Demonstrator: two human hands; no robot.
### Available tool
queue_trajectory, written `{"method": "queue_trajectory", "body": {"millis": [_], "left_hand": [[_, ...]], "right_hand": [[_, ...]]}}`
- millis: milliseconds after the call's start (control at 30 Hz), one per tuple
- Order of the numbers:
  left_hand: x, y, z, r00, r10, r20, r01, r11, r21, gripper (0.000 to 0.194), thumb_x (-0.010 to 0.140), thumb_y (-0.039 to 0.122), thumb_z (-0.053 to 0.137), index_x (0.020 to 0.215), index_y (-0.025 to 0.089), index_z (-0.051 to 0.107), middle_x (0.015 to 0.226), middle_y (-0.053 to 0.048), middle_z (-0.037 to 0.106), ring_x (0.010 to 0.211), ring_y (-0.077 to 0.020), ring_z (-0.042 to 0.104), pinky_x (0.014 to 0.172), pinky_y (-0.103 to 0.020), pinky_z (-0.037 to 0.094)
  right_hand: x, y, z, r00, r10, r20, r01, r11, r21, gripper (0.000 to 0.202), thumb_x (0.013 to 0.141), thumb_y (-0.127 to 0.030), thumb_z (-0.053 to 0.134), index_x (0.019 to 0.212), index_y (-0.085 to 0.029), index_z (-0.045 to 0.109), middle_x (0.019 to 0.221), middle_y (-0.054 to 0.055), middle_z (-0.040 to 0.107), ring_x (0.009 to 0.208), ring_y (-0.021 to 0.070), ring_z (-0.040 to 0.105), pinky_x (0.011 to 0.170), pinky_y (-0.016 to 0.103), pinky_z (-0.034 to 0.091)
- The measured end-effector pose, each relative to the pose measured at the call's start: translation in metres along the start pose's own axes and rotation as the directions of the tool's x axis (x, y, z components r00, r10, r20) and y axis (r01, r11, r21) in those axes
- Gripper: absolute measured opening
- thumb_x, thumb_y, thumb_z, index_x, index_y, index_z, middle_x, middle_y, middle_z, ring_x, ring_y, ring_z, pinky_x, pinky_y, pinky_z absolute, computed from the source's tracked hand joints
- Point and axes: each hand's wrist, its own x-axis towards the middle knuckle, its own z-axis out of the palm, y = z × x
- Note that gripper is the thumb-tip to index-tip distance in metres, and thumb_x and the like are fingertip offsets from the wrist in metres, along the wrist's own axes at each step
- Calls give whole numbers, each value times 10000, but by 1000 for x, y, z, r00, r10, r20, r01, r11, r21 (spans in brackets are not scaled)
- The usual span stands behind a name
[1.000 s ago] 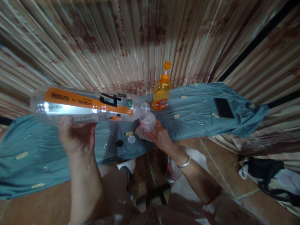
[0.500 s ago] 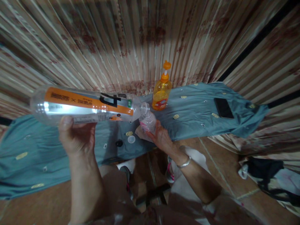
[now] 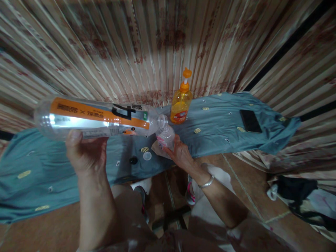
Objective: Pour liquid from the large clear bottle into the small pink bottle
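A large clear bottle (image 3: 99, 117) with an orange and silver label lies nearly level in the air, gripped from below by my left hand (image 3: 86, 150). Its neck meets the mouth of a small clear bottle (image 3: 166, 134) with pink markings. Around the small bottle's lower right side are the fingers of my right hand (image 3: 182, 154); a silver bracelet is on that wrist. Beneath the small bottle a beige piece (image 3: 159, 149) shows. Just left of it on the cloth are a clear round lid (image 3: 147, 156) and a black cap (image 3: 133, 160).
An orange pump bottle (image 3: 181, 105) stands behind the small bottle. A black phone (image 3: 250, 121) lies on the right of the teal cloth (image 3: 215, 136). Pleated curtains rise behind. A black bag (image 3: 296, 189) is at the lower right.
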Motion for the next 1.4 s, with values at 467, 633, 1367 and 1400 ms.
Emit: {"method": "queue_trajectory", "body": {"millis": [467,633,1367,1400], "left_hand": [[0,2,2,1000,-12,-16,11,1000,-20,681,580,371,819,1241,346,657,1036,-4,754,1107,-291,703,860,-386,613],[0,1,2,1000,-3,-24,3,1000,-12,629,582,362,791,1200,331,678,1028,-8,755,1101,-288,703,846,-377,616],[0,2,3,1000,-1,-9,1,1000,19,629,585,380,776,1204,338,670,1086,-25,736,1149,-323,679,882,-440,612],[-1,3,3,1000,-1,-7,1,1000,21,635,584,382,778,1208,340,668,1085,-24,735,1152,-324,677,885,-441,611]], "right_hand": [[0,0,2,1000,8,-15,-7,1000,21,557,949,-313,677,1431,-141,456,1140,190,767,990,309,769,828,453,652],[0,2,3,1000,5,-24,-5,1000,19,558,946,-305,673,1435,-157,448,1110,176,770,962,310,774,798,451,660],[0,1,1,1000,20,-12,-20,1000,-13,552,953,-361,675,1401,-98,488,1082,224,769,930,338,775,739,443,650],[0,1,0,1000,16,-12,-16,1000,-3,544,954,-355,672,1397,-98,490,1079,220,770,929,335,775,742,444,651]]}}
